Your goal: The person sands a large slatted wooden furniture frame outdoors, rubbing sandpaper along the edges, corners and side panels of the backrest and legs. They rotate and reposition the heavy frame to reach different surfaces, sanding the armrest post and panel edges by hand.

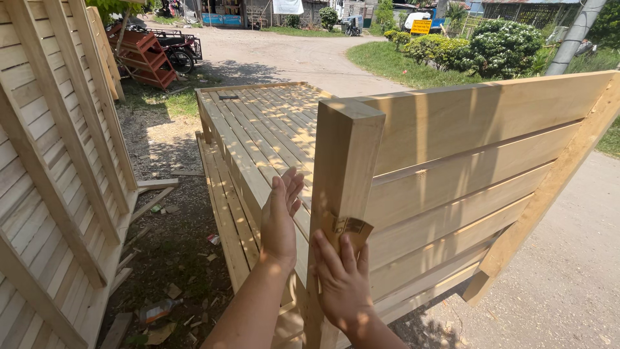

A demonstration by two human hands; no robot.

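The right hand (343, 278) presses a small brown sandpaper piece (347, 229) flat against the wooden post (342, 168). Just left of the post, the left hand (281, 220) is open and flat, holding nothing. Behind the post lies a slatted bed frame (258, 123).

The slatted platform (258, 123) lies behind the upright post (342, 194), with the board panel (465, 181) to its right.

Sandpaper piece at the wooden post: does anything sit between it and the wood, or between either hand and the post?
Nothing visible. The right hand presses the sandpaper flat against the post; the left hand rests open on the post's side.
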